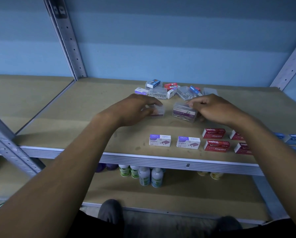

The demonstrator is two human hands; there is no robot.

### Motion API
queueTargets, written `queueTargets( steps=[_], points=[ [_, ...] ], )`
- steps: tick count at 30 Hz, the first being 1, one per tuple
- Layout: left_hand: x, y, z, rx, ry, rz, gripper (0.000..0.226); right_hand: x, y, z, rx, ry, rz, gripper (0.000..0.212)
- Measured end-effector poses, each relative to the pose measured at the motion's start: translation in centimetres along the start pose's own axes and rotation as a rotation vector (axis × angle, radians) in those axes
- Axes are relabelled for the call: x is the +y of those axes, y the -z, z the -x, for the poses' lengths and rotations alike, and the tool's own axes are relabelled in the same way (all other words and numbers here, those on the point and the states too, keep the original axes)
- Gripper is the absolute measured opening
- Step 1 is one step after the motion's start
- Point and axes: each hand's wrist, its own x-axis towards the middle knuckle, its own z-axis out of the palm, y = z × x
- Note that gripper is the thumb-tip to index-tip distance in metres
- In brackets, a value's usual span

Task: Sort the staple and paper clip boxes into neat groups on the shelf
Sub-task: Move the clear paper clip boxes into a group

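Two clear paper clip boxes are in the middle of the shelf [78, 107], side by side with a small gap between them. The left hand [133, 109] has its fingers curled round the left clear box [156, 110], which is blurred and partly hidden by the fingers. The right hand [210, 109] pinches the right clear box [184, 112] at its top right edge; the label "PAPER CLIP" shows on its front. The step in hand seems to be the start of a paper clip group — both boxes rest on the shelf or are just above it, I cannot tell which. Nearer the front edge, two white staple boxes [173, 141] are already in a row, and to the right of them red staple boxes [216, 140] stand in pairs, partly under the right forearm. Blue boxes [295, 140] are at the far right. At the back, an unsorted pile [171, 90] of clear, blue, red and white boxes waits. For the next move I think both hands must let go with the two boxes straight and close together, then reach over them to the pile — with care not to knock the clear boxes. On the shelf below stand some small bottles [143, 176].
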Motion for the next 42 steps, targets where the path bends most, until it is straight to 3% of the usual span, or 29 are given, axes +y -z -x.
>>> queueTargets(
  steps=[9,18,24,32,42],
  points=[
    [0.8,0.0,0.2,-0.064,0.031,-0.03,0.038,-0.3,0.0,0.4,-0.021,0.0,0.031,0.036],
    [0.5,0.1,0.3,0.004,0.053,-0.014,0.049,-0.7,0.2,1.2,0.04,0.02,0.032,0.023],
    [0.0,-0.1,0.4,0.024,0.027,-0.014,0.036,-1.3,0.1,1.5,0.018,0.018,0.102,0.036],
    [-1.1,0.3,1.7,0.035,0.03,-0.026,0.037,-1.7,-0.4,1.5,0.07,0.023,0.144,0.036],
    [-1.8,4.0,5.5,0.201,0.037,-0.031,0.036,-5.9,-1.9,2.4,0.1,0.175,0.091,0.032]
  ],
)
